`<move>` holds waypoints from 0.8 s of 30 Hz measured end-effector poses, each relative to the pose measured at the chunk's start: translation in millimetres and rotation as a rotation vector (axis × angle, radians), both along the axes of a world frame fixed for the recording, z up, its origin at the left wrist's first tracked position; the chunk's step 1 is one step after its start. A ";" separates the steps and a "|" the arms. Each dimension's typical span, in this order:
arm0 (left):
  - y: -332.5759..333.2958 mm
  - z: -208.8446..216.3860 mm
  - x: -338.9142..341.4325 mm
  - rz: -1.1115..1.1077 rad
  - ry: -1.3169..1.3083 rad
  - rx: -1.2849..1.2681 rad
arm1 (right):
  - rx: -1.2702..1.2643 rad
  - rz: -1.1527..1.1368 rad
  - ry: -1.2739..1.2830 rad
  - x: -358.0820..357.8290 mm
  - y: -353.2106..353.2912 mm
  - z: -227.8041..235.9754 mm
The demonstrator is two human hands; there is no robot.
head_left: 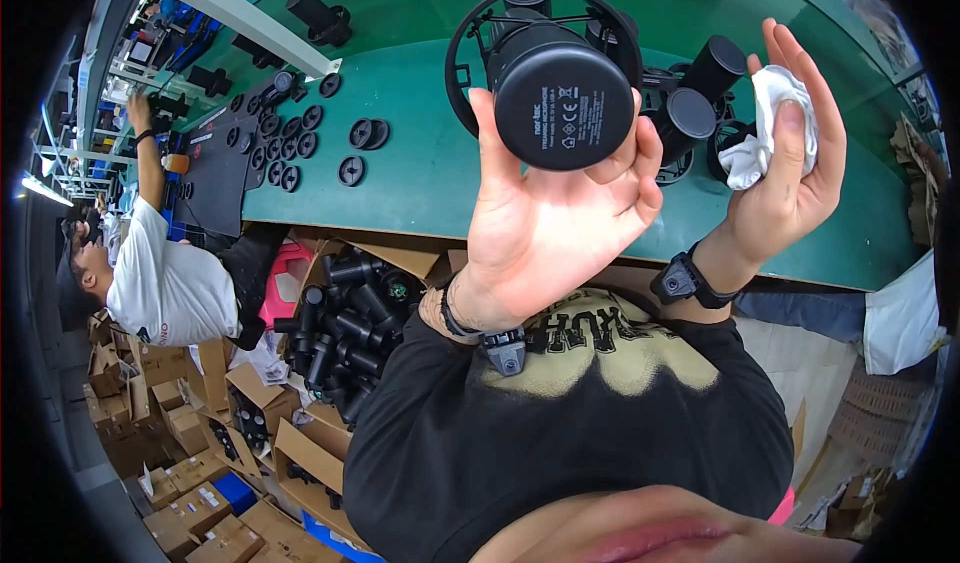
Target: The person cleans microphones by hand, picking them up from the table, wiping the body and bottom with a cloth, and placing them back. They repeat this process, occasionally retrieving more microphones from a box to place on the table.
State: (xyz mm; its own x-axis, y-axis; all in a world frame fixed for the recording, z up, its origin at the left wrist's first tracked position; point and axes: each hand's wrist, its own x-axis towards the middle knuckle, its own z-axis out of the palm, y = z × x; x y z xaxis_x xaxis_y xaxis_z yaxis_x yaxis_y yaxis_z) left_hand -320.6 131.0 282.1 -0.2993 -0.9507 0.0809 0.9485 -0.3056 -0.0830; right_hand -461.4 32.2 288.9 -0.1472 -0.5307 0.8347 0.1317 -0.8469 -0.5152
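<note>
My left hand (550, 228) holds up a black cylindrical microphone (565, 103), its flat base with white print turned toward me. My thumb and fingers curl round the lower sides of that base. A black ring-shaped mount (458, 88) encircles the body behind it. Over to the right, my raised right hand (800, 168) pinches a crumpled white cloth (770, 128) between thumb and fingers, apart from the microphone. More black microphones (690, 115) in mounts stand on the green table (400, 203) behind and between my hands, partly hidden.
Several small black round discs (290, 148) lie on the table's left side. Below its edge, a cardboard box (405, 255) holds many black cylinders (350, 313). A co-worker (175, 273) in a white shirt reaches over the table at far left. More cartons (190, 508) fill the lower left.
</note>
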 end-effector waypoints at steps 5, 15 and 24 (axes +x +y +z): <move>-1.1 0.7 3.2 0.008 0.004 0.009 | 0.025 0.006 0.007 2.7 -2.6 -1.2; -4.3 -0.8 9.2 0.025 0.026 0.021 | 0.017 0.028 0.016 5.6 -5.4 -2.6; -3.8 1.7 9.7 0.017 0.059 0.049 | 0.046 0.001 0.078 5.8 -5.7 -7.2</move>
